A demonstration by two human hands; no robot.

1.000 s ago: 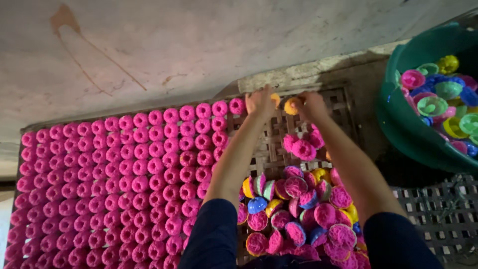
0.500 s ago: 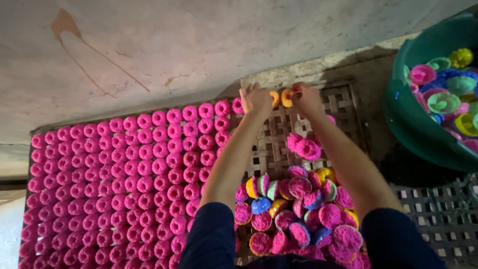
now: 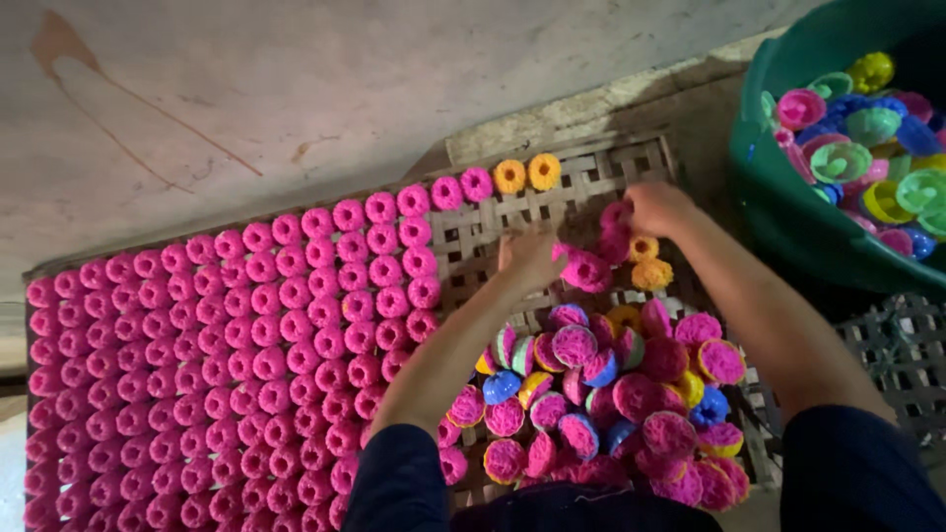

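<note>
A woven slatted tray (image 3: 591, 182) carries many rows of small pink ruffled pieces (image 3: 296, 325). Two orange pieces (image 3: 526, 174) stand at the right end of the top row. My left hand (image 3: 527, 258) lies on the tray, its fingertips against a loose pink piece (image 3: 588, 270); its grip is hidden. My right hand (image 3: 655, 207) is closed around another pink piece (image 3: 617, 219), with two loose orange pieces (image 3: 647, 262) just below it. Nearer me lies a heap of coloured moulds filled with pink and orange mass (image 3: 611, 394).
A dark green tub (image 3: 778, 197) at the right holds several empty coloured moulds (image 3: 857, 138). A bare concrete floor (image 3: 296, 89) lies beyond the tray. A second woven tray (image 3: 907, 345) shows at the right edge.
Both hands have drawn back from the far edge, leaving the two orange pieces at the end of the top row. They now rest at the loose pieces in the middle.
</note>
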